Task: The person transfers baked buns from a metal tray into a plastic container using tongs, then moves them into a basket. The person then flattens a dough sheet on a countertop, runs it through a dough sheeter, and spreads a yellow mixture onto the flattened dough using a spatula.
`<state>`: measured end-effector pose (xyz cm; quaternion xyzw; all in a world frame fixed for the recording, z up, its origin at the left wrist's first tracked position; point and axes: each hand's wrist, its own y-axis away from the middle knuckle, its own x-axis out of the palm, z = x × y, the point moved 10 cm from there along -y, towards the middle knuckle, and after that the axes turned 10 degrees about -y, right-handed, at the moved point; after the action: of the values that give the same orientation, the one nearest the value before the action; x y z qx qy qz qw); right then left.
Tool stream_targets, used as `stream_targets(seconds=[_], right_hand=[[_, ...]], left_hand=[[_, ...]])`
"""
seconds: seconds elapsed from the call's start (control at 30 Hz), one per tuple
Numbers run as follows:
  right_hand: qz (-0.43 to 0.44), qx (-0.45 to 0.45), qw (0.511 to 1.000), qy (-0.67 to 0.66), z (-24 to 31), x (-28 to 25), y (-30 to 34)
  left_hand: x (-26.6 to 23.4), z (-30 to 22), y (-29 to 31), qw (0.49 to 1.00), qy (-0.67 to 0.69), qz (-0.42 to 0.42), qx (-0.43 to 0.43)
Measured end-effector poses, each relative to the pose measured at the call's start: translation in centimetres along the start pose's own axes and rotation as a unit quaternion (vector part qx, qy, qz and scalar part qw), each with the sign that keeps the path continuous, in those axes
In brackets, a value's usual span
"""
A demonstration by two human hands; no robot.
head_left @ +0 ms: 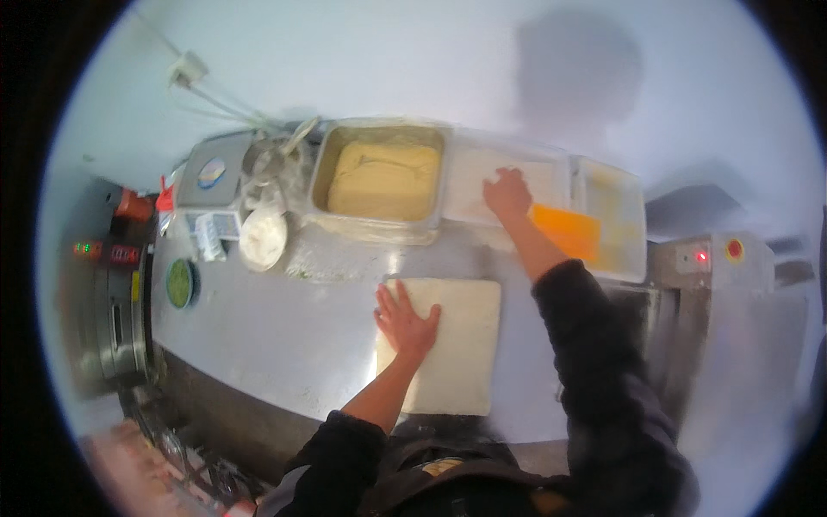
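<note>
A pale, rectangular sheet of dough [457, 345] lies flat on the metal worktable in front of me. My left hand [407, 324] rests on its upper left part, fingers spread and palm down. My right hand [508, 194] reaches far forward over a white bin [549, 164] whose inside looks pale, like flour. The fingers of that hand are curled together, and what they hold, if anything, is hidden. Just right of my right wrist is a flat orange rectangular piece [564, 231], lying across a bin edge.
Left of the white bin stands a steel pan [379, 215] of yellowish filling. A bowl of white powder [263, 239], a scale [211, 181] and a bowl of green bits [179, 283] sit at the left. A translucent bin [633, 226] and a machine [711, 258] are at the right.
</note>
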<state>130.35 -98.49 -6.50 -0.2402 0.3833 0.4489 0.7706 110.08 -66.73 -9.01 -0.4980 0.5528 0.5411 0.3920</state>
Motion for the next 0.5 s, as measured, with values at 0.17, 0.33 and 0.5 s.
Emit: stream_targets(seconds=[0.17, 0.33, 0.5], right_hand=[[-0.100, -0.220, 0.962, -0.130, 15.1, -1.9, 7.1], [0.188, -0.383, 0.832, -0.356, 31.4, 10.2, 16.8], [0.338, -0.398, 0.828, -0.205, 41.7, 24.1, 26.5]], left_hand=[[-0.6, 4.2, 0.9, 0.998, 0.017, 0.031, -0.042], [-0.9, 3.8, 1.9, 0.999, -0.001, 0.025, -0.033], [5.0, 3.6, 3.5, 0.985, 0.031, 0.159, 0.053]])
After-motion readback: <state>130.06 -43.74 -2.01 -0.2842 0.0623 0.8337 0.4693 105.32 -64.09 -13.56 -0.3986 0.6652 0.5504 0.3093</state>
